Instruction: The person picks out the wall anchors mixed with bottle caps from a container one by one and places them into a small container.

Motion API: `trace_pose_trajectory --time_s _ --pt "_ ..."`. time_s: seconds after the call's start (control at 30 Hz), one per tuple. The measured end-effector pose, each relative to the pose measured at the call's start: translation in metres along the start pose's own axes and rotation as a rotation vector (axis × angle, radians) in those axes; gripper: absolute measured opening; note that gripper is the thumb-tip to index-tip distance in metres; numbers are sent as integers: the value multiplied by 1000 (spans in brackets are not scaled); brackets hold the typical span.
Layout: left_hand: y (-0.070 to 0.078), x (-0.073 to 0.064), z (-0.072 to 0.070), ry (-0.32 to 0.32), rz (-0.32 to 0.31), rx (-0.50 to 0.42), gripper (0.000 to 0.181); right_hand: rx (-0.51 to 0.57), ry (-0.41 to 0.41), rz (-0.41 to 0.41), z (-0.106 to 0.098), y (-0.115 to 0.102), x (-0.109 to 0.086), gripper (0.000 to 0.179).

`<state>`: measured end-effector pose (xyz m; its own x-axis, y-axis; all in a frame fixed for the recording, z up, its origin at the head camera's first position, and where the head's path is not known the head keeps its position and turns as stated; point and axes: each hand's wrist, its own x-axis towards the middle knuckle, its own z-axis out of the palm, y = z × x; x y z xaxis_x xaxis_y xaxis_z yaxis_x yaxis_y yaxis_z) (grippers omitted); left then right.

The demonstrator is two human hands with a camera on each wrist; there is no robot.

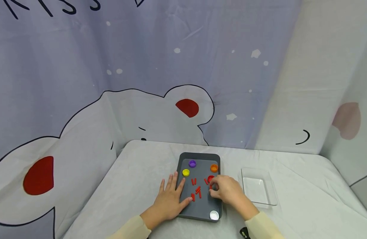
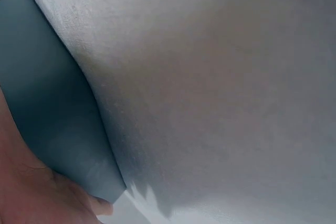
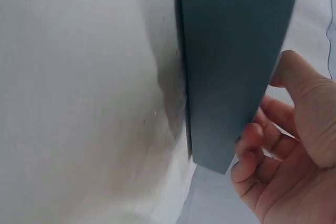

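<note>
A dark grey tray (image 1: 199,210) lies on the white cloth, with several short red sticks (image 1: 200,194) scattered over its middle. My left hand (image 1: 168,202) rests with spread fingers over the tray's left edge. At the right edge, my right hand (image 1: 228,191) has thumb and forefinger curled together, with a small red stick (image 1: 210,187) showing between them. Just beyond those fingertips is a red round cap (image 1: 211,178), partly covered. In the right wrist view, the tray wall (image 3: 226,66) hides the fingertips of my right hand (image 3: 294,145).
On the tray also stand an orange cap (image 1: 214,168), a purple cap (image 1: 192,163), a yellow cap (image 1: 185,172) and a white cap (image 1: 214,215). A clear rectangular container (image 1: 261,203) sits right of the tray. A printed curtain (image 1: 159,116) hangs behind the table.
</note>
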<state>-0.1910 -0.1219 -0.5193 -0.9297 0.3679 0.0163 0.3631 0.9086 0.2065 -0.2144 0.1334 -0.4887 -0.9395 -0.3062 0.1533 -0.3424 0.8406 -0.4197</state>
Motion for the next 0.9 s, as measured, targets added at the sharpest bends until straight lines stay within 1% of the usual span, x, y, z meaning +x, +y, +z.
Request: trace_pose_trajectory --time_s 0.1,0.23,0.37,0.5,0.6,0.73,0.9 --pt "2 -1 -3 -2 -1 -11 84 57 44 2 -7 4 0 14" --pt "3 -1 -7 -14 -13 -11 83 137 96 -31 -17 12 0 15" --pt "3 -1 -8 -30 -20 -9 84 203 119 -58 -27 24 -4 17" --pt "2 -1 -7 -33 -20 -7 84 252 138 -47 -36 37 -11 17" --pt "2 -1 -7 -31 -14 -8 84 268 175 -45 -42 47 -18 16" --pt "3 -1 -8 -29 -8 -16 83 279 229 -85 -49 62 -27 17" --pt "3 -1 -6 -26 -13 -21 84 273 259 -78 -57 78 -37 18"
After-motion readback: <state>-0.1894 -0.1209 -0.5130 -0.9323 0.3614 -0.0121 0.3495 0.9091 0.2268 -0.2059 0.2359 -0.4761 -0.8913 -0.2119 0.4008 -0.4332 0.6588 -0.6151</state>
